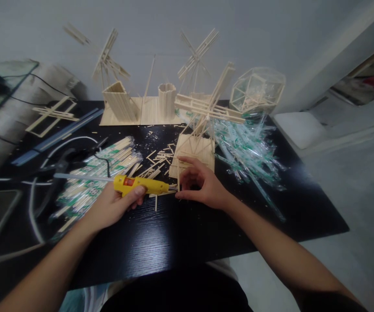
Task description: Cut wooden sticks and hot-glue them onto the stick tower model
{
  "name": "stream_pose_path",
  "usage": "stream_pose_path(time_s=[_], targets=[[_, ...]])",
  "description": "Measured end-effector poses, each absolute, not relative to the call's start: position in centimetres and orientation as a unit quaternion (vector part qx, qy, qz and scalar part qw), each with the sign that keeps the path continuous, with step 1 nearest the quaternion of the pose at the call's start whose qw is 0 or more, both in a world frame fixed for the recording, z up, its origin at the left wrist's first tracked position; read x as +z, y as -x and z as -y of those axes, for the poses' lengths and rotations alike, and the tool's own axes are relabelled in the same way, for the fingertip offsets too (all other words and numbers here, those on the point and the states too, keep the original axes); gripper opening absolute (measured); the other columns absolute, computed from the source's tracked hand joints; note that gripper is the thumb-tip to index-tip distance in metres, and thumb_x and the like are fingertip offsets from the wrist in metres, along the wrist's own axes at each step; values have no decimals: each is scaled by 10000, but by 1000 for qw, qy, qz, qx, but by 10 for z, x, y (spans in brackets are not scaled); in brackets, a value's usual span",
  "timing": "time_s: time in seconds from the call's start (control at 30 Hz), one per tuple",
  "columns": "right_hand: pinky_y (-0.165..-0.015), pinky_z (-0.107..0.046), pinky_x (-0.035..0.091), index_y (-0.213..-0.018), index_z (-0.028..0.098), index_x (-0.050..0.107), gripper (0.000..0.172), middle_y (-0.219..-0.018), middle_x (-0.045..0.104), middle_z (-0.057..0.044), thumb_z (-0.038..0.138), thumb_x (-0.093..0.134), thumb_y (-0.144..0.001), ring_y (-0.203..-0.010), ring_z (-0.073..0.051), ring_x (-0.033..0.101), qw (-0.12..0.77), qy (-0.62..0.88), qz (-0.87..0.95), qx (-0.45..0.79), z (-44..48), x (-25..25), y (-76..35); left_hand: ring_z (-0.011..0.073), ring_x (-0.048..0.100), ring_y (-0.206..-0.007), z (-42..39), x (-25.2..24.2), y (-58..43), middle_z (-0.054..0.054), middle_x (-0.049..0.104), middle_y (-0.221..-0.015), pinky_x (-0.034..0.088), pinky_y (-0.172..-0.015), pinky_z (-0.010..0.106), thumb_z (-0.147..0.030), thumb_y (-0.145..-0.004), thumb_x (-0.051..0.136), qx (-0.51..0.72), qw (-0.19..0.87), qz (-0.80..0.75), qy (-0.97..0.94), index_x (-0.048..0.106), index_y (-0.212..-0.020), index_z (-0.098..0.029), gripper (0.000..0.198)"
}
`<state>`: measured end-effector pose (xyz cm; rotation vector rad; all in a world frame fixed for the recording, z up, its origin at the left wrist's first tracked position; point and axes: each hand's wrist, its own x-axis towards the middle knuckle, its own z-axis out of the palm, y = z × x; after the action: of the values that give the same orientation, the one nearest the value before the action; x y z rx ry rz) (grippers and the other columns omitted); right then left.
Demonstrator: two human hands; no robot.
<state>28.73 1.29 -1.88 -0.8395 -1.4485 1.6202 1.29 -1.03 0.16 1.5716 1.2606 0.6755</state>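
1. Left hand (115,208): closed round the grip of a yellow plastic glue gun (144,185), held level so that its nozzle points towards the right hand.
2. Right hand (203,184): thumb and forefinger pinched on a thin pale wooden stick (178,180), stood upright at the nozzle tip; the other fingers are loosely curled.
3. Square-based model of glued wooden sticks (195,149): on the black counter (173,234), just beyond the right hand and within easy reach.
4. Round cup built of upright wooden sticks (167,100): well beyond both hands, contents not visible.
5. Clear plastic sleeves (108,160): heaped just beyond the left hand, with pale sticks inside.
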Motion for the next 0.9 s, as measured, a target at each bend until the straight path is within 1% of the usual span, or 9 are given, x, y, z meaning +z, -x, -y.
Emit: stream_pose_path(time_s=[0.23,0.37,0.7,0.9], targets=[[-625,-229,554,-1406,286,505,877,-895,676,47,196,939,-648,-693,-100,655,394,326,571,642,-13,-21,-287,127,568,-468,11,-2,-10,27,646,-556,459,-449,218,-650,-883,585,270,466,-537,-649,648,-644,-178,533],[-618,-224,549,-1399,288,515,870,-898,673,48,188,936,-645,-690,-96,653,388,324,576,642,-12,-19,-286,122,557,-460,11,-4,-9,23,630,-541,444,-448,218,-647,-893,569,261,454,-545,-654,639,-632,-176,543],[-634,-233,552,-1418,284,506,879,-907,677,44,193,934,-655,-698,-99,661,374,322,583,646,-11,-19,-287,129,536,-444,10,1,-12,17,597,-517,416,-431,230,-650,-867,571,274,433,-576,-637,608,-608,-183,536],[-660,-248,565,-1429,287,508,891,-920,681,37,204,938,-653,-719,-109,671,370,320,592,641,-11,-22,-286,130,526,-451,9,-1,-12,11,582,-516,414,-445,238,-642,-892,545,275,427,-577,-640,590,-599,-193,538]])
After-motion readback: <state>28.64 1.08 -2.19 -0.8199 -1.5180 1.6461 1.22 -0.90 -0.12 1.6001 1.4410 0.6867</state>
